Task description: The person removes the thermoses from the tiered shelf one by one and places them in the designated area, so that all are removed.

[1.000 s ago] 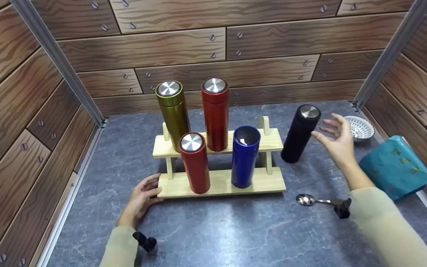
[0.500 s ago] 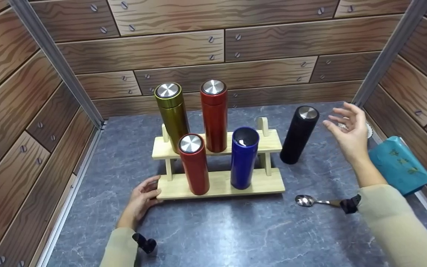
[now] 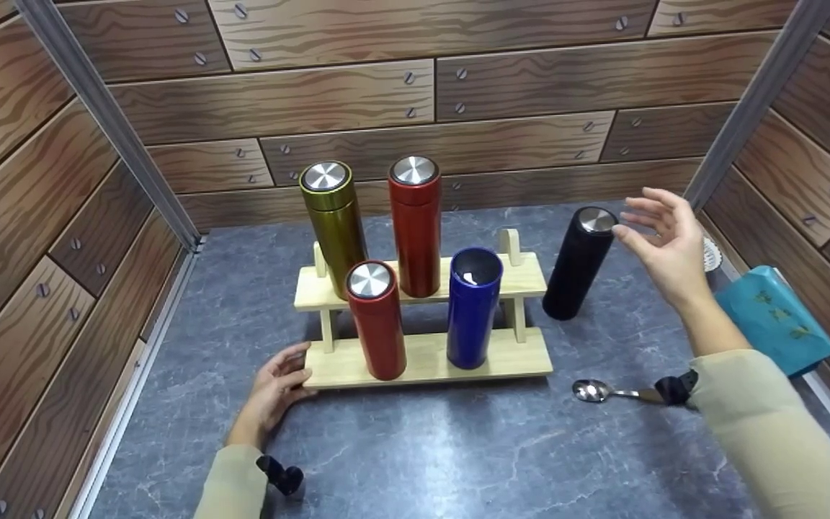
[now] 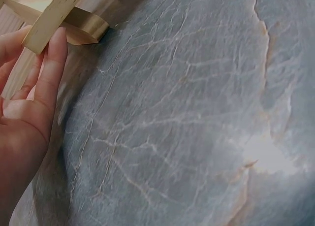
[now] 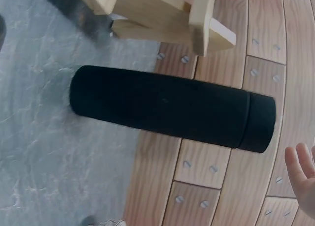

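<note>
A black flask (image 3: 578,264) with a steel lid stands upright on the grey counter just right of the wooden two-tier rack (image 3: 426,358); in the right wrist view the black flask (image 5: 172,108) fills the middle. My right hand (image 3: 658,241) hovers open beside its lid, fingers spread, apart from it. My left hand (image 3: 279,383) rests with straight fingers against the rack's lower left corner; my left hand (image 4: 34,88) touches that wood. On the rack stand a green flask (image 3: 333,223), a tall red flask (image 3: 415,222), a second red flask (image 3: 376,317) and a lidless blue flask (image 3: 474,304).
A spoon (image 3: 606,392) lies on the counter in front right. A teal packet (image 3: 775,317) leans at the right wall, with a white strainer (image 3: 709,254) behind my right hand. Wood-pattern walls enclose the counter on three sides.
My right hand has risen and drawn up beside the black flask's lid, now covering more of the white strainer. The left hand and the flasks have not moved.
</note>
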Tool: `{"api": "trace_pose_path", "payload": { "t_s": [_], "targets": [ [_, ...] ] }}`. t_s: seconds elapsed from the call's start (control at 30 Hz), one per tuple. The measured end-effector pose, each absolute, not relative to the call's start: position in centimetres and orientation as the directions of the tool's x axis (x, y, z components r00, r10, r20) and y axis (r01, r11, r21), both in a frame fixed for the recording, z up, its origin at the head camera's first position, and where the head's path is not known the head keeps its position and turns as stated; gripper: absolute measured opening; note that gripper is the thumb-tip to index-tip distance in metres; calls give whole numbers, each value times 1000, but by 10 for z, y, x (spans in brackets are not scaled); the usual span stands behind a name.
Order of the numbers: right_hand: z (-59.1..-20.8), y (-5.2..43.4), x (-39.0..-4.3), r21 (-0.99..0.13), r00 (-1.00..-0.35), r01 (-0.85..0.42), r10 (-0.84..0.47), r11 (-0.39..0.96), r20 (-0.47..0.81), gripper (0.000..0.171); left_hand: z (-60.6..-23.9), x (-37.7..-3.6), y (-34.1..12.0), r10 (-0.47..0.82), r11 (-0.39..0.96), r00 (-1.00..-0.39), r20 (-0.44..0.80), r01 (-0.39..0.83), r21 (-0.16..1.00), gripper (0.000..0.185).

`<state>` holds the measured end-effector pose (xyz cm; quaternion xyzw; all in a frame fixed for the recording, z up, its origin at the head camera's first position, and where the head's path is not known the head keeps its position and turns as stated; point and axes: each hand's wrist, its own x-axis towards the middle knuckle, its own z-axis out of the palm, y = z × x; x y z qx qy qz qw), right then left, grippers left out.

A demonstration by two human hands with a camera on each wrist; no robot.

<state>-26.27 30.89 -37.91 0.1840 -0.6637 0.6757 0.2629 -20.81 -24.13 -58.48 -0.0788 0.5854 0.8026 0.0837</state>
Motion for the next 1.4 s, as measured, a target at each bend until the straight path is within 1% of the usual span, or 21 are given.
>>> {"api": "trace_pose_path", "payload": {
  "t_s": [0.13, 0.37, 0.6, 0.73, 0.9, 1.23, 1.4],
  "targets": [
    [-375, 301, -266, -800, -798, -600, 63, 4, 599, 57, -585, -208, -242, 48, -299, -974, -222, -226, 927, 55],
    [-366, 282, -268, -811, -811, -585, 18, -12, 584, 56, -585, -208, -242, 45, -295, -974, -221, -225, 929, 55],
    [-359, 264, -272, -812, -813, -580, -12, -68, 582, 55, -585, -209, -242, 46, -292, -973, -227, -231, 928, 55],
    [-356, 252, -274, -817, -817, -574, -26, -60, 576, 55, -584, -209, -242, 54, -302, -968, -246, -251, 920, 57],
    [-353, 236, -276, -817, -814, -576, -64, -36, 577, 54, -584, -209, -243, 56, -304, -969, -241, -246, 920, 58],
    [-350, 202, -282, -818, -808, -570, -127, -77, 575, 55, -583, -209, -242, 59, -308, -971, -233, -240, 921, 58],
    [-346, 188, -284, -815, -801, -577, -161, -51, 577, 55, -582, -210, -243, 71, -301, -969, -236, -246, 921, 60]
  ]
}}
